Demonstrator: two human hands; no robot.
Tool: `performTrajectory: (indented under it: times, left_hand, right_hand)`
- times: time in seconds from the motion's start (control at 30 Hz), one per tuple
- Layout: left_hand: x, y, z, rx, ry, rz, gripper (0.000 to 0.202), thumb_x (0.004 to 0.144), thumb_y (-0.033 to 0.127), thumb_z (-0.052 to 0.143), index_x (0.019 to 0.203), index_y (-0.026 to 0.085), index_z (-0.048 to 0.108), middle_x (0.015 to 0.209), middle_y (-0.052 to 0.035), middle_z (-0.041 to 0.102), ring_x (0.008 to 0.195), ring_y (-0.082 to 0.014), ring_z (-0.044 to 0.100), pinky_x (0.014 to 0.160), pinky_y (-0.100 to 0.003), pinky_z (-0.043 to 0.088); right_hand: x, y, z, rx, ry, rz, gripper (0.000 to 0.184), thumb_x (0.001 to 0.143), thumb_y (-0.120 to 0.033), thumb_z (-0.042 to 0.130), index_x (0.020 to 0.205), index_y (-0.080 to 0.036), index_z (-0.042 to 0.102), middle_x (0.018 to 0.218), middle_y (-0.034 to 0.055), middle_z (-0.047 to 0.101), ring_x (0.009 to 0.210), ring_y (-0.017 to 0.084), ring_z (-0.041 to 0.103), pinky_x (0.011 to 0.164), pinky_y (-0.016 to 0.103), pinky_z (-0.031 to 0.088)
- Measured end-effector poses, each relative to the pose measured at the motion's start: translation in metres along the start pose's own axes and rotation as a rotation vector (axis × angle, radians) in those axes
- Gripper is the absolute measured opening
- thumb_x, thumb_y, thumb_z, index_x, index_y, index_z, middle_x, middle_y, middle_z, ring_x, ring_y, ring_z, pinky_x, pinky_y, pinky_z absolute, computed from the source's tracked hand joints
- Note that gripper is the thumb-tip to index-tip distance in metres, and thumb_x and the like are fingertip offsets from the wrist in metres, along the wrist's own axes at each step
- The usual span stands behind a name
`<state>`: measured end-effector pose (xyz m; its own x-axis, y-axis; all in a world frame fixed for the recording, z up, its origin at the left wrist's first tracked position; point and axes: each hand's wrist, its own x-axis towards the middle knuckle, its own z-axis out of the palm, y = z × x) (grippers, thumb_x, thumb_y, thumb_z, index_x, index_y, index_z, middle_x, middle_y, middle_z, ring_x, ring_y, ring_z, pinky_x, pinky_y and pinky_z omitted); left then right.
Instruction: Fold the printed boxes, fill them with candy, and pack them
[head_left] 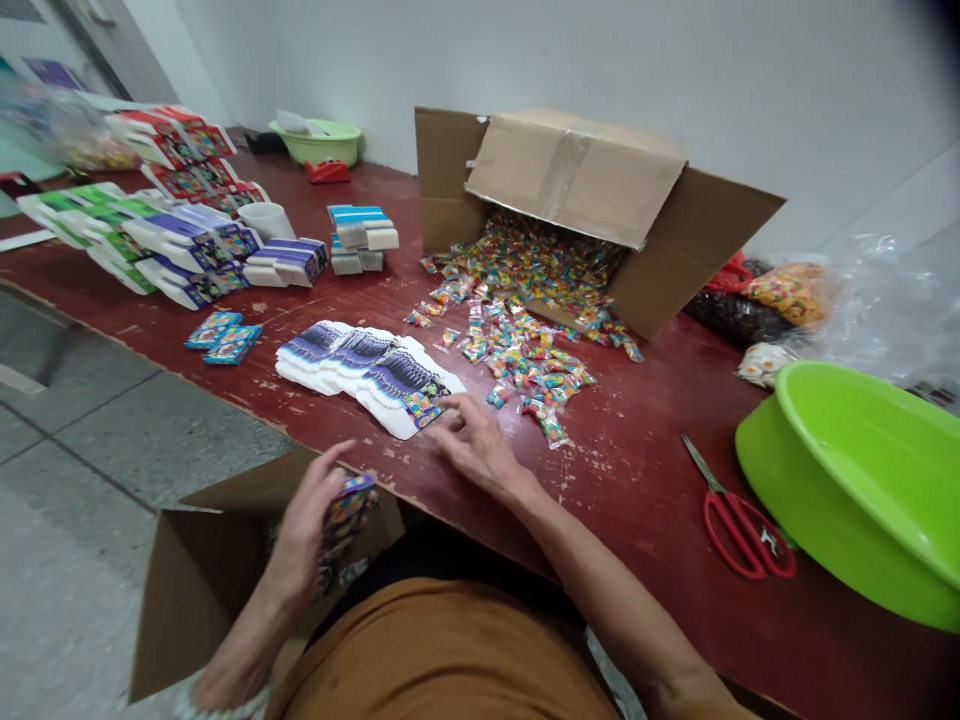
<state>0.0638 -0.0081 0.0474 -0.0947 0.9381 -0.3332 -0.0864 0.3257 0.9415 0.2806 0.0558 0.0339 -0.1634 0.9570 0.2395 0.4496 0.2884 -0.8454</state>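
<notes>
My left hand [304, 525] is over an open cardboard box [199, 560] below the table edge, thumb and fingers apart. Just beyond its fingers is a small purple printed candy box [351, 510], blurred and apparently out of my grip. On the table, my right hand [480, 445] has its fingertips closed at the right end of a fanned row of flat purple-and-white cartons [360, 365], on the nearest flat carton [421, 408]. Wrapped candies [536, 350] lie scattered just beyond that hand.
A large carton [577, 180] on its side spills candies. Red-handled scissors [739, 525] and a green basin [840, 500] sit at the right. Two blue packets [225, 338] lie left, before stacked purple cartons [195, 245], red cartons [180, 140] and blue cartons [364, 235].
</notes>
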Motion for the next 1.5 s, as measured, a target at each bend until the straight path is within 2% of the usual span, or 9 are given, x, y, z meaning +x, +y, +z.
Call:
performTrajectory:
  times: [0.1, 0.2, 0.37, 0.6, 0.7, 0.87, 0.97, 1.33, 1.5]
  left_hand:
    - [0.012, -0.014, -0.040, 0.389, 0.293, 0.109, 0.065, 0.086, 0.058, 0.061, 0.142, 0.027, 0.049, 0.119, -0.0077, 0.069, 0.117, -0.0351, 0.062, 0.106, -0.051, 0.045]
    - [0.020, -0.024, -0.055, 0.453, 0.280, 0.186, 0.066, 0.086, 0.062, 0.059, 0.140, 0.025, 0.050, 0.131, -0.0126, 0.063, 0.128, -0.0361, 0.055, 0.115, -0.053, 0.034]
    - [0.019, -0.023, -0.022, 0.407, 0.188, 0.283, 0.053, 0.084, 0.053, 0.064, 0.130, 0.027, 0.057, 0.126, -0.0091, 0.067, 0.124, -0.0317, 0.059, 0.107, -0.043, 0.045]
    - [0.013, 0.007, 0.005, 0.678, 0.349, 0.602, 0.053, 0.083, 0.048, 0.063, 0.130, 0.023, 0.058, 0.135, -0.0148, 0.060, 0.129, -0.0374, 0.051, 0.115, -0.053, 0.032]
    - [0.010, 0.022, 0.009, 0.407, 0.104, 0.466, 0.056, 0.079, 0.049, 0.071, 0.128, 0.024, 0.062, 0.135, -0.0125, 0.063, 0.127, -0.0347, 0.055, 0.110, -0.046, 0.039]
    - [-0.007, 0.029, 0.032, -0.192, -0.633, -0.203, 0.053, 0.070, 0.054, 0.081, 0.105, 0.015, 0.074, 0.102, -0.0165, 0.078, 0.092, -0.0326, 0.073, 0.082, -0.038, 0.056]
    - [-0.016, 0.022, 0.043, -0.292, -0.752, -0.266, 0.046, 0.069, 0.050, 0.084, 0.095, 0.014, 0.074, 0.084, -0.0128, 0.078, 0.076, -0.0277, 0.075, 0.073, -0.035, 0.057]
    - [-0.015, 0.016, 0.045, -0.122, -0.317, -0.075, 0.034, 0.067, 0.041, 0.088, 0.076, 0.013, 0.070, 0.063, -0.0055, 0.073, 0.053, -0.0172, 0.067, 0.054, -0.027, 0.055]
    - [-0.012, 0.015, 0.054, -0.067, -0.176, -0.028, 0.051, 0.062, 0.042, 0.090, 0.099, 0.017, 0.064, 0.084, -0.0046, 0.077, 0.070, -0.0194, 0.072, 0.065, -0.027, 0.058]
  right_hand:
    - [0.031, 0.016, -0.002, -0.316, 0.116, 0.159, 0.054, 0.088, -0.033, 0.071, 0.134, -0.013, 0.052, 0.130, 0.0190, 0.055, 0.120, 0.031, 0.056, 0.099, 0.045, 0.047]
    - [0.046, 0.023, 0.002, -0.488, 0.076, 0.264, 0.056, 0.088, -0.045, 0.071, 0.131, -0.014, 0.052, 0.132, 0.0212, 0.052, 0.123, 0.035, 0.054, 0.095, 0.047, 0.048]
    - [0.046, 0.025, 0.012, -0.481, 0.147, 0.323, 0.049, 0.081, -0.047, 0.075, 0.115, -0.016, 0.056, 0.126, 0.0174, 0.054, 0.116, 0.033, 0.056, 0.089, 0.043, 0.049]
    - [0.038, 0.020, -0.011, 0.178, 0.275, 0.347, 0.024, 0.081, -0.041, 0.068, 0.086, -0.020, 0.057, 0.089, 0.0021, 0.063, 0.086, 0.019, 0.061, 0.080, 0.033, 0.049]
    - [0.024, 0.001, -0.027, 0.467, 0.082, 0.255, 0.031, 0.077, -0.046, 0.073, 0.086, -0.020, 0.060, 0.083, -0.0004, 0.066, 0.077, 0.015, 0.062, 0.075, 0.028, 0.050]
    - [0.002, -0.034, -0.033, 0.781, -0.216, 0.155, 0.034, 0.073, -0.047, 0.082, 0.088, -0.021, 0.065, 0.083, -0.0018, 0.067, 0.074, 0.012, 0.060, 0.072, 0.026, 0.050]
    - [-0.004, -0.043, -0.029, 0.799, -0.283, 0.156, 0.034, 0.076, -0.048, 0.080, 0.090, -0.021, 0.066, 0.083, -0.0015, 0.065, 0.073, 0.012, 0.059, 0.071, 0.025, 0.049]
    - [-0.028, -0.051, -0.011, 0.967, -0.311, 0.306, 0.043, 0.073, -0.042, 0.081, 0.107, -0.022, 0.062, 0.088, -0.0011, 0.066, 0.058, 0.010, 0.058, 0.054, 0.025, 0.048]
    - [-0.025, -0.046, 0.001, 0.782, 0.026, 0.320, 0.022, 0.070, -0.027, 0.076, 0.086, -0.019, 0.063, 0.072, -0.0027, 0.064, 0.061, 0.010, 0.056, 0.059, 0.023, 0.047]
